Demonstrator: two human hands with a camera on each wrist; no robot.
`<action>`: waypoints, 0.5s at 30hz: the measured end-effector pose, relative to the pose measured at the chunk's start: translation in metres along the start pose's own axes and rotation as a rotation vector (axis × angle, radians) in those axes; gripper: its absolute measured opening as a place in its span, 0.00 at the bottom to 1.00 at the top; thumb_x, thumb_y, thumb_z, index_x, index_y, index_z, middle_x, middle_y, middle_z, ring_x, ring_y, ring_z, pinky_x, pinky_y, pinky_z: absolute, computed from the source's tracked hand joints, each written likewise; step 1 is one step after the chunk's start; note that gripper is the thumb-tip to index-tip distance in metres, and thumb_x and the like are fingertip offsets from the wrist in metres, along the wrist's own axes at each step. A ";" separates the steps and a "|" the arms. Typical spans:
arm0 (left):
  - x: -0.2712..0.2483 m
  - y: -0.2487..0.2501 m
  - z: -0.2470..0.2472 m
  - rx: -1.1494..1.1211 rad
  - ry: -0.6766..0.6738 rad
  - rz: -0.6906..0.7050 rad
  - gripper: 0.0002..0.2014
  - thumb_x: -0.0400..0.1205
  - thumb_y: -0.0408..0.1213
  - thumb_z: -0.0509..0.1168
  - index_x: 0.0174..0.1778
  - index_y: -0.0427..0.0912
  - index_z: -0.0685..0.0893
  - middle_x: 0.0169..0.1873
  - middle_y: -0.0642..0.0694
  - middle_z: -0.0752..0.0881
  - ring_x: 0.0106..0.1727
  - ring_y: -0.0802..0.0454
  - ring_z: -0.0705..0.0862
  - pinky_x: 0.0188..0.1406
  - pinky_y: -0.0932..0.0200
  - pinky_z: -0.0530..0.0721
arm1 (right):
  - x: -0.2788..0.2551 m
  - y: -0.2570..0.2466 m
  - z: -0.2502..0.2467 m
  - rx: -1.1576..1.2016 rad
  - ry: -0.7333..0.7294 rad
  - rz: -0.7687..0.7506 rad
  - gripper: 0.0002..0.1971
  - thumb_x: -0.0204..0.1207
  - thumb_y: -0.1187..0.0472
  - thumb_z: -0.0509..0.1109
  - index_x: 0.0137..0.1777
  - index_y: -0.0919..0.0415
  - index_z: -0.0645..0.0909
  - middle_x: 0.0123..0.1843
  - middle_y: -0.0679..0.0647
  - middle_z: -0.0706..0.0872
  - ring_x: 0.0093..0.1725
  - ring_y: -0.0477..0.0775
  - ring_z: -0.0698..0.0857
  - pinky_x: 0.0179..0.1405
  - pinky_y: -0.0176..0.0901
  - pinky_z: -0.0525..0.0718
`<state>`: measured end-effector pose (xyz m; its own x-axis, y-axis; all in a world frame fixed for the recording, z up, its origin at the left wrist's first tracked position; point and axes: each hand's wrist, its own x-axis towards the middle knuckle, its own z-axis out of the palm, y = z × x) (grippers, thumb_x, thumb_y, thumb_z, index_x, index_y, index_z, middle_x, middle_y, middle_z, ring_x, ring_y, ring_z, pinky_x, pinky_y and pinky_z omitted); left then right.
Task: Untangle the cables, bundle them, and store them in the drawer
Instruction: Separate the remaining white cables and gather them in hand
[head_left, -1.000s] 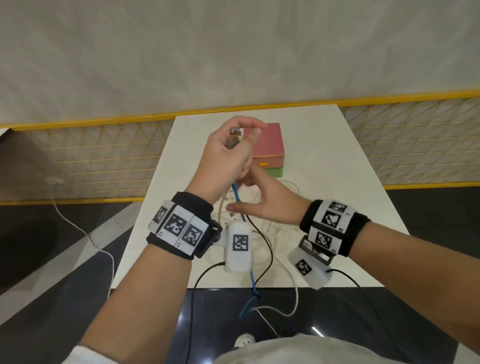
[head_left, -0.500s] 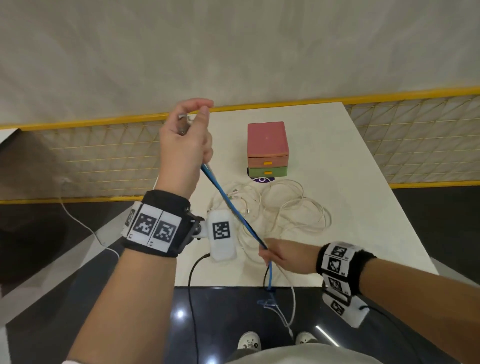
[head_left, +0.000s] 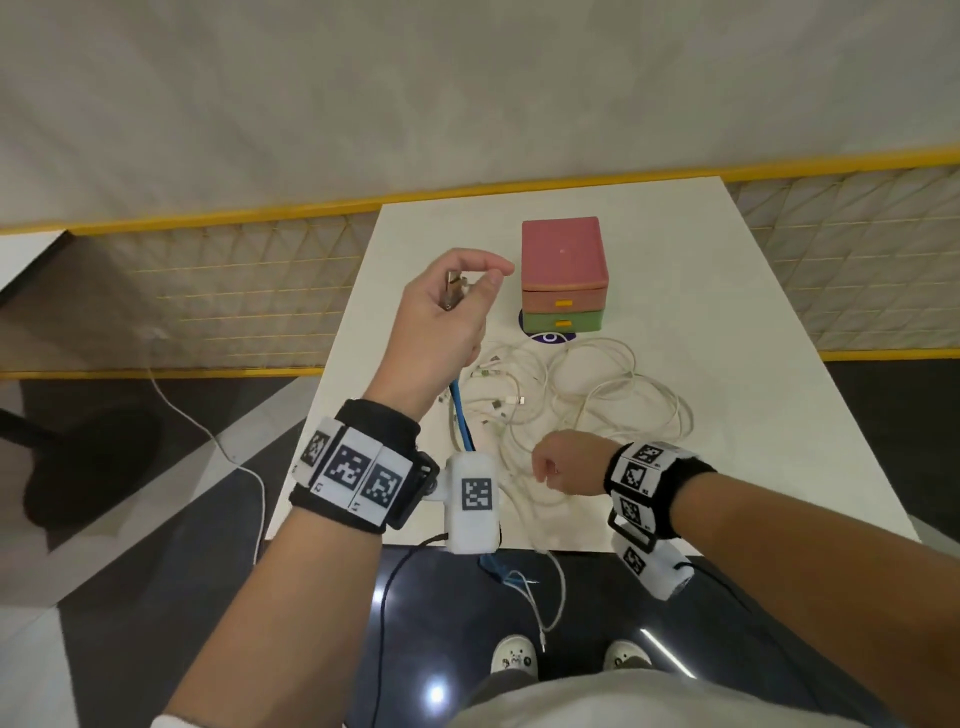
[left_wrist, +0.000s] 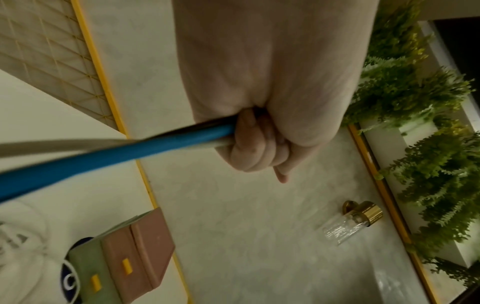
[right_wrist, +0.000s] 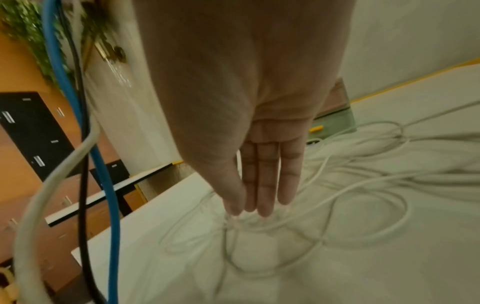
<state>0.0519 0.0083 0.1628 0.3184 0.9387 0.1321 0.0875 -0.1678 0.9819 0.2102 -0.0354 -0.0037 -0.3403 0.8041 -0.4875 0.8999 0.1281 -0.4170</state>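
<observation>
My left hand (head_left: 452, 312) is raised over the table's left side. It grips the blue cable (head_left: 462, 421) in its curled fingers (left_wrist: 249, 144), with the metal plug (head_left: 453, 291) sticking up by the thumb. A grey strand (left_wrist: 52, 145) leaves the same fist. The blue cable drops past my wrist and over the front edge. My right hand (head_left: 553, 462) is over the tangled white cables (head_left: 597, 395). Its fingers (right_wrist: 265, 185) are straight and together, tips down on the strands (right_wrist: 259, 224). The pink and green drawer box (head_left: 563, 275) stands behind the tangle with both drawers closed.
The white table (head_left: 753, 338) ends just in front of my wrists. Blue and white cable ends (head_left: 524, 587) hang off it toward the dark floor by my shoes (head_left: 514, 657). Another white cord (head_left: 208, 436) trails across the floor at left. A wall stands behind the table.
My right hand has let go of the blue cable at the front edge and moved onto the white tangle. My left hand has come right, toward the box; the blue cable now hangs steeper.
</observation>
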 end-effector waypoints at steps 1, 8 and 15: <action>-0.002 -0.004 0.000 0.008 0.003 -0.014 0.07 0.87 0.35 0.62 0.48 0.47 0.85 0.18 0.55 0.63 0.20 0.54 0.58 0.18 0.65 0.59 | 0.005 -0.003 0.005 -0.032 -0.037 0.001 0.10 0.77 0.64 0.67 0.56 0.65 0.82 0.50 0.51 0.76 0.59 0.59 0.81 0.55 0.45 0.77; -0.007 -0.024 0.002 0.037 0.023 -0.073 0.06 0.87 0.35 0.63 0.50 0.43 0.85 0.17 0.59 0.65 0.20 0.56 0.59 0.18 0.64 0.60 | 0.021 -0.012 0.024 -0.134 -0.049 -0.003 0.07 0.74 0.62 0.73 0.47 0.65 0.83 0.60 0.61 0.79 0.57 0.64 0.83 0.55 0.52 0.82; -0.003 -0.039 0.004 0.031 0.012 -0.070 0.06 0.87 0.34 0.63 0.52 0.42 0.86 0.17 0.59 0.67 0.21 0.56 0.60 0.18 0.63 0.61 | 0.019 -0.004 0.004 -0.038 0.001 -0.037 0.13 0.76 0.75 0.58 0.51 0.60 0.78 0.53 0.58 0.79 0.50 0.57 0.77 0.46 0.42 0.72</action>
<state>0.0511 0.0107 0.1234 0.2991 0.9520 0.0645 0.1390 -0.1104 0.9841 0.1991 -0.0225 -0.0144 -0.3736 0.7987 -0.4716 0.8964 0.1802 -0.4050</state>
